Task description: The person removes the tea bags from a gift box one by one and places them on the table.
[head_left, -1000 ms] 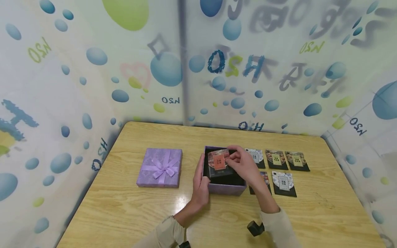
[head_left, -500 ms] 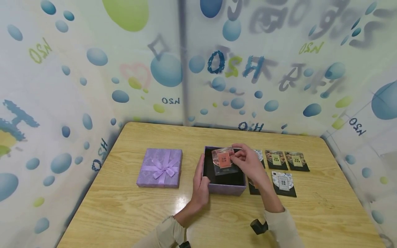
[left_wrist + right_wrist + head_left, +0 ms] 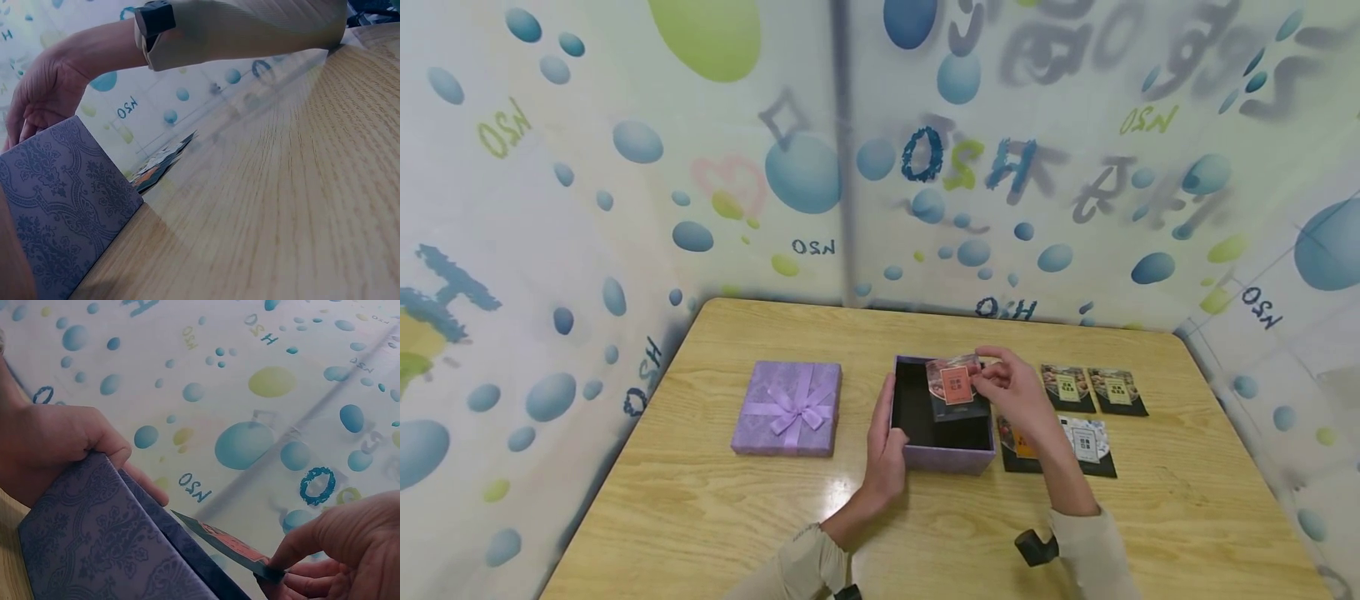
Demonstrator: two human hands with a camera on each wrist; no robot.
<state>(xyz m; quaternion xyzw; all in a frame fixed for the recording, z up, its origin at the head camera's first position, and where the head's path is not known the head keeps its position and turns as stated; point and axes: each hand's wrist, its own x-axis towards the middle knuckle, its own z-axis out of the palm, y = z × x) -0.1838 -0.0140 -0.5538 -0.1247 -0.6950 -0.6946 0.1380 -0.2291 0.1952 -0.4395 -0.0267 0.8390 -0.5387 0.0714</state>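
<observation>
An open purple box (image 3: 947, 457) with a black inside stands on the wooden table (image 3: 700, 517). My left hand (image 3: 884, 446) grips its left wall, thumb over the rim; in the right wrist view that hand (image 3: 53, 447) wraps the patterned box wall (image 3: 100, 544). My right hand (image 3: 1011, 392) pinches a small packet with an orange label (image 3: 957, 387) and holds it over the right part of the box. The packet (image 3: 231, 547) shows edge-on in the right wrist view, pinched by my right hand (image 3: 337, 550). The box side (image 3: 62, 200) fills the lower left of the left wrist view.
A purple lid with a ribbon bow (image 3: 788, 408) lies left of the box. Several dark packets (image 3: 1093, 387) lie in rows on the table right of the box. Printed bubble-pattern walls (image 3: 850, 167) close in the table on three sides.
My right hand has carried the orange-label packet to the right and slightly up, from over the middle of the box toward its right side. The left hand has stayed on the box wall.
</observation>
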